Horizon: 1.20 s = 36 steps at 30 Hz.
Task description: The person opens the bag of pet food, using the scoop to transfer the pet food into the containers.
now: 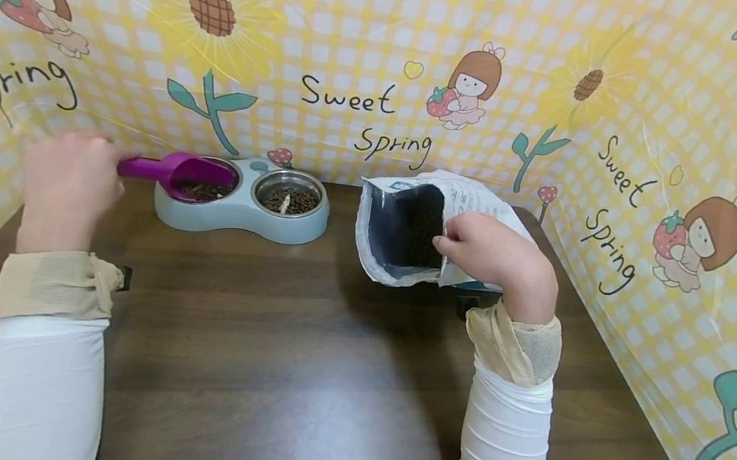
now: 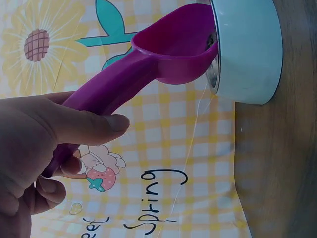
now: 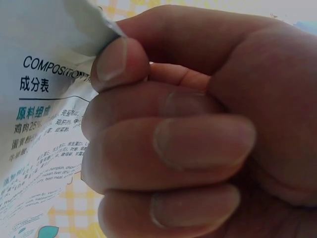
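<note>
My left hand [image 1: 70, 182] grips the handle of a purple scoop [image 2: 183, 39], thumb laid along it in the left wrist view. The scoop's head tips down into the left steel bowl of a pale blue double pet feeder [image 1: 238, 223], where brown bits show under it. Brown kibble [image 1: 303, 200] with one pale stick lies in the right bowl [image 1: 325, 198]. On the right, my right hand [image 1: 506, 258] pinches the edge of a white foil food bag [image 1: 367, 241] between thumb and curled fingers. The bag's mouth gapes toward the left, with dark kibble [image 1: 425, 229] inside.
A brown wooden table [image 1: 268, 371] lies under everything, its rounded corner at the lower right. Yellow checked cloth [image 1: 338, 27] with flower and cartoon prints rises behind the feeder and along both sides.
</note>
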Each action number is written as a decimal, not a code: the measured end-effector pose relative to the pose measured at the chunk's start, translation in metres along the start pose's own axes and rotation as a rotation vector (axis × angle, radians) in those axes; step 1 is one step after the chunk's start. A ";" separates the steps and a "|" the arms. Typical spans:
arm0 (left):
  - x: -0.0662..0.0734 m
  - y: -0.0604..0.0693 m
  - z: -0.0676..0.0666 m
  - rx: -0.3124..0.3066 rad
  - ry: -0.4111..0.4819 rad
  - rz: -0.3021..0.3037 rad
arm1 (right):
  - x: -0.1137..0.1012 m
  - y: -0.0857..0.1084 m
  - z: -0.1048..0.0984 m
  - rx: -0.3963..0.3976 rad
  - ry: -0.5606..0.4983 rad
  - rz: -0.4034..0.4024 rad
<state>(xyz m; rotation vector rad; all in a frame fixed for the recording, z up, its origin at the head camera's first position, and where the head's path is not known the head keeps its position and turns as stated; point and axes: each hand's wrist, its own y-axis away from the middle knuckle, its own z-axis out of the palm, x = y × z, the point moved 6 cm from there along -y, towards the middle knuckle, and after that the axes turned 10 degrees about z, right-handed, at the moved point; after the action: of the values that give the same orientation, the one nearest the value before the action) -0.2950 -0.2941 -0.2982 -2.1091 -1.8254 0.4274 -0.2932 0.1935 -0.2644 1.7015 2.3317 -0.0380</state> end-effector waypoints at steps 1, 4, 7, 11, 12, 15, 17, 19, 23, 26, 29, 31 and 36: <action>0.001 0.000 -0.001 0.001 -0.008 0.002 | 0.000 0.000 0.000 0.000 -0.001 0.001; 0.003 0.001 -0.003 0.033 -0.005 0.002 | 0.000 0.000 0.000 -0.002 -0.003 0.002; 0.005 0.001 -0.005 0.078 0.004 0.007 | 0.000 0.000 -0.001 -0.001 -0.008 0.001; 0.005 0.002 -0.006 0.147 0.012 0.020 | 0.000 0.000 -0.001 -0.004 -0.012 0.002; 0.005 0.003 -0.007 0.160 0.013 0.022 | 0.000 0.001 -0.001 -0.005 -0.013 0.003; 0.005 0.005 -0.009 0.237 0.012 0.035 | 0.000 0.001 -0.001 -0.009 -0.018 0.006; 0.005 0.006 -0.010 0.280 0.011 0.044 | 0.000 0.001 -0.001 -0.007 -0.017 0.006; 0.006 0.007 -0.011 0.312 0.010 0.050 | 0.000 0.001 -0.001 -0.006 -0.018 0.005; 0.006 0.008 -0.013 0.344 0.013 0.060 | 0.000 0.001 -0.001 -0.007 -0.020 0.004; 0.007 0.009 -0.014 0.365 0.016 0.062 | 0.000 0.000 0.000 -0.007 -0.019 0.002; 0.007 0.009 -0.015 0.383 0.015 0.060 | 0.000 0.000 -0.001 -0.003 -0.016 -0.003; 0.007 0.009 -0.015 0.390 0.011 0.060 | 0.000 0.001 -0.001 -0.003 -0.018 -0.005; 0.006 0.009 -0.016 0.364 0.017 0.047 | -0.001 0.002 -0.001 -0.004 -0.029 -0.005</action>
<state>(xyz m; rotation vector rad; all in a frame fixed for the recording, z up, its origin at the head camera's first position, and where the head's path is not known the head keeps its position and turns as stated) -0.2797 -0.2902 -0.2878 -1.9001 -1.5520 0.6926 -0.2915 0.1937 -0.2631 1.6818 2.3141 -0.0592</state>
